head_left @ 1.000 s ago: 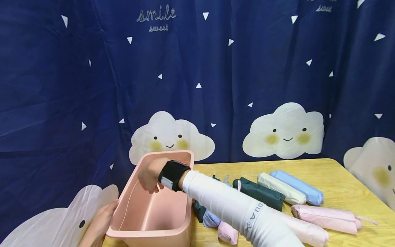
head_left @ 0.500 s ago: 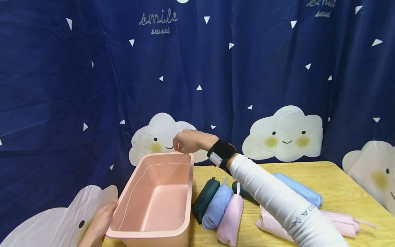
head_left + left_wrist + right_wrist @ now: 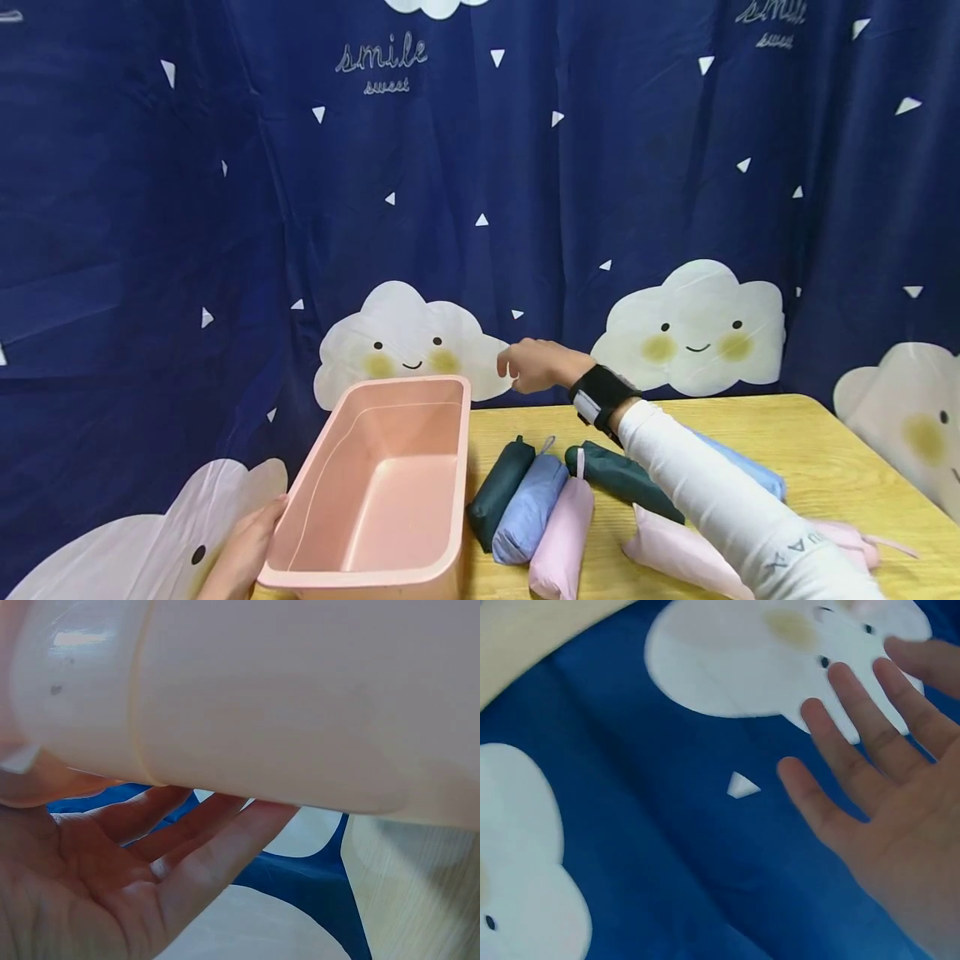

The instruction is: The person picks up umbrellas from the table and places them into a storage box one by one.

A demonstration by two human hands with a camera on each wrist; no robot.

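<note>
A pink plastic bin [image 3: 363, 575] stands at the left of the wooden table, its inside bare. My left hand [image 3: 249, 537] is at the bin's outer left side; in the left wrist view its fingers [image 3: 217, 859] reach fairly straight against the wall. My right hand [image 3: 543, 365] is raised above the back of the table, right of the bin. The right wrist view shows its fingers spread with nothing held. Below it lie folded umbrellas in sleeves: dark green [image 3: 504, 492], blue [image 3: 531, 510] and pink [image 3: 562, 537], side by side next to the bin.
Further right lie another dark green umbrella [image 3: 626, 477], a pale pink one [image 3: 682, 550], a pink one [image 3: 843, 537] and a light blue one [image 3: 746, 467], partly hidden by my right sleeve [image 3: 720, 492]. A navy curtain [image 3: 540, 183] with clouds hangs behind the table [image 3: 780, 417].
My right hand has come up out of the bin and moved right, over the back of the table. The umbrellas beside the bin have come into view. My left hand stays at the bin.
</note>
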